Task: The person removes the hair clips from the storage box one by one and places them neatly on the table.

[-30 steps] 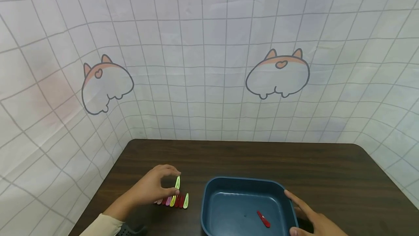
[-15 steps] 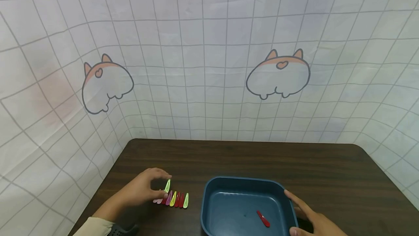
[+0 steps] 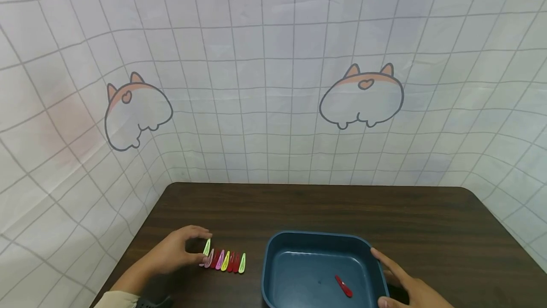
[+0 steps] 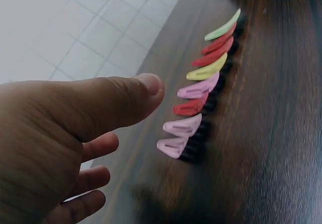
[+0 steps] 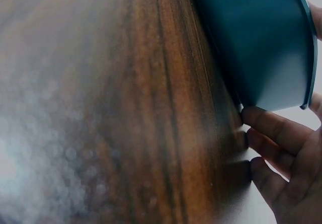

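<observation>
- The backdrop cloth (image 3: 273,85), white with a grey grid and two cartoon animal shapes, hangs behind and beside the counter's far and left edges.
- The counter (image 3: 325,208) is dark wood grain; everything sits in its near half.
- The blue tub (image 3: 318,241) stands near the counter's near edge, a little right of the middle, upright and open at the top.
- The right hand (image 3: 406,284) lies against the tub's right wall, fingers fairly straight along the rim; in the right wrist view the fingertips (image 5: 261,118) touch the tub's outer wall (image 5: 261,43) low down, where it meets the wood.
- The left hand (image 3: 173,253) sits toward the counter's left edge, thumb and forefinger closed together in a pinch on a light green hair clip (image 3: 207,247), held raised at the left end of the row.
- The row of hair clips (image 3: 224,261) lies on the counter just left of the tub, side by side: pink, red, yellow and light green ones. In the left wrist view the thumb (image 4: 126,100) hovers just beside the row (image 4: 201,90).
- A single red hair clip (image 3: 344,286) lies on the tub's floor, toward its near right corner.
</observation>
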A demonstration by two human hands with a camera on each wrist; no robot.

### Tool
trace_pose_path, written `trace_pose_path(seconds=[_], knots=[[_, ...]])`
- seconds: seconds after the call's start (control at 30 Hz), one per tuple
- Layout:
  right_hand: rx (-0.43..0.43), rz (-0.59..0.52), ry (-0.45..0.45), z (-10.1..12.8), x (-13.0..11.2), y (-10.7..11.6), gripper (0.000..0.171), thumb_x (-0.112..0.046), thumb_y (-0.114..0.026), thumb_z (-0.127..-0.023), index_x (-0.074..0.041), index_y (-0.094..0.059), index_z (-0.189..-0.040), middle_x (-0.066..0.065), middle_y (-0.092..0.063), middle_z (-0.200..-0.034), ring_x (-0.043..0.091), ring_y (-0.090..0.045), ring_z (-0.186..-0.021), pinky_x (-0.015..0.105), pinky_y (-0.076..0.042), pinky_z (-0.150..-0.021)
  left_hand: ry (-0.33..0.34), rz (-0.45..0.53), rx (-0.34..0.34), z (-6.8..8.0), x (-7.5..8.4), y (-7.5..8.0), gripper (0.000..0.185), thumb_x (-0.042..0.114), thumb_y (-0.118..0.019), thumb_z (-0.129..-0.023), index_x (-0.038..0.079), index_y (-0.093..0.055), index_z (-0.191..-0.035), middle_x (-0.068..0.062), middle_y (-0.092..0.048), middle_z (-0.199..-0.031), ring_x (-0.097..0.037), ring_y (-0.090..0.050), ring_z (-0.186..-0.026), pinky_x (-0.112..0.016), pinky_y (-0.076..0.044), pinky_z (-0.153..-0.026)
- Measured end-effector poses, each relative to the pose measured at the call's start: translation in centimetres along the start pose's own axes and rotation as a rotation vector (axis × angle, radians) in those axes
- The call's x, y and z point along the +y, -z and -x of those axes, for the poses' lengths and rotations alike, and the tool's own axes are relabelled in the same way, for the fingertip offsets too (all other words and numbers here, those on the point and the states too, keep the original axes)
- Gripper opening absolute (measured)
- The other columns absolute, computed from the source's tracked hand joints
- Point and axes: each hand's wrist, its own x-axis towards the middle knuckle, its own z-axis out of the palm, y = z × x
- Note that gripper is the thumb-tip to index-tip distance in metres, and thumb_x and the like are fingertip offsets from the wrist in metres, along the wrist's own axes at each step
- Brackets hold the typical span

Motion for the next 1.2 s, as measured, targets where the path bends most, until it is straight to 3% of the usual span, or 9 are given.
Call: trace_pose_path(seconds=[0.4,0.7,1.2], knots=[[0.007,0.011,-0.001,-0.1,-0.3,-0.1,0.087,-0.023,-0.063,-0.102,-0.021,-0.002,-0.165,0.039,-0.042,-0.147,0.060,-0.054,-0.119,0.052,-0.061,-0.068,0.053,0.012,-0.056,0.2,-2.4,0.4,0.056,0.036,-0.085,-0.084,0.011,-0.068,-0.131,-0.014,-0.059,-0.141,-0.046,-0.047,-0.134,-0.066,-0.038,-0.105],[0.009,-0.027,-0.052,-0.3,-0.5,-0.2,0.086,-0.024,-0.062,-0.103,-0.023,-0.003,-0.165,0.038,-0.044,-0.146,0.059,-0.054,-0.119,0.049,-0.061,-0.069,0.068,-0.032,-0.094,0.4,-2.8,0.7,0.054,0.037,-0.088,-0.080,0.014,-0.072,-0.126,-0.021,-0.050,-0.147,-0.057,-0.029,-0.141,-0.076,-0.028,-0.105],[-0.004,0.005,-0.059,-0.6,-0.9,0.1,0.086,-0.022,-0.061,-0.103,-0.023,-0.003,-0.166,0.037,-0.046,-0.144,0.054,-0.057,-0.120,0.050,-0.061,-0.069,0.055,-0.082,-0.087,-0.1,-3.4,0.4,0.053,0.042,-0.087,-0.080,0.024,-0.072,-0.127,-0.022,-0.043,-0.151,-0.056,-0.030,-0.139,-0.076,-0.032,-0.101]])
